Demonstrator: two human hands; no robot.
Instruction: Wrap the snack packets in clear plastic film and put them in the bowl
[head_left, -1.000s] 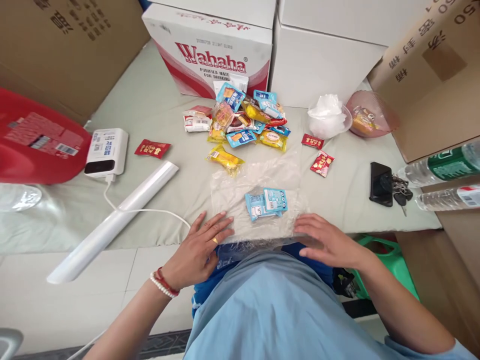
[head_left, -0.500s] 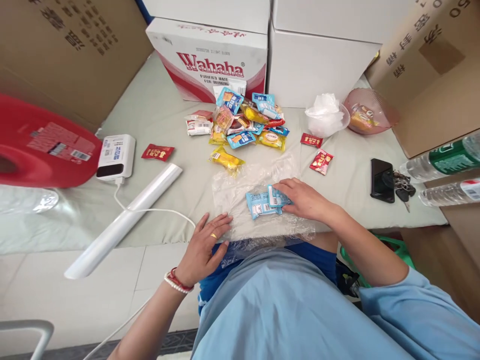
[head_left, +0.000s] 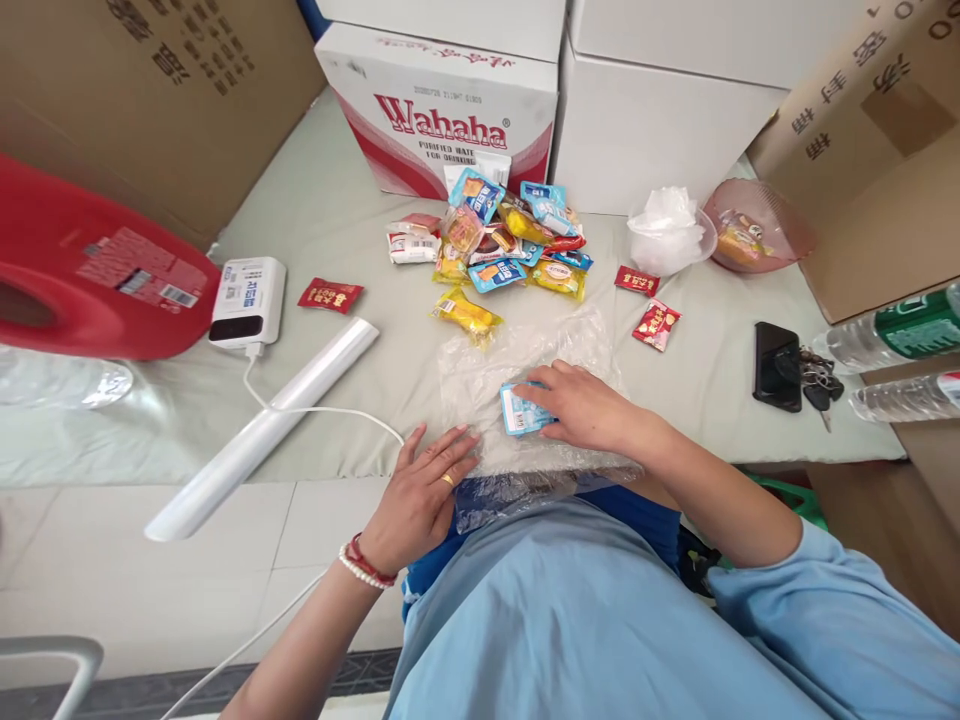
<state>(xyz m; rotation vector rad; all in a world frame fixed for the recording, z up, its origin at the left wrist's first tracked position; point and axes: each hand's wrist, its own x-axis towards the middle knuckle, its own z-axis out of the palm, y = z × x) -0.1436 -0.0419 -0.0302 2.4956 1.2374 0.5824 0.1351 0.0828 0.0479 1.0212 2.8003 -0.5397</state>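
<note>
My right hand (head_left: 586,408) has its thumb and fingertips on a small blue snack packet (head_left: 519,412) with a white label, gripping it just above the sheet or lying on it; I cannot tell which. A second blue packet seen before is hidden beneath it or under the hand. Under them spreads a clear plastic bag (head_left: 480,380), its near edge hanging over the table's front. My left hand (head_left: 431,485), with a gold ring, lies open on the bag's left edge, fingers stretched out.
A heap of wrapped snacks (head_left: 499,235) lies before the Wahaha carton (head_left: 450,110). Red packets (head_left: 656,324), a pink bowl (head_left: 757,225), a phone (head_left: 777,365) and bottles (head_left: 915,330) are on the right. Leftward are a white tube (head_left: 262,430), a corded white device (head_left: 247,300) and a red jug (head_left: 97,270).
My right hand has moved the blue packet leftward, over where the other blue packet lay. My left hand stays at the bag's edge. The view has shifted slightly.
</note>
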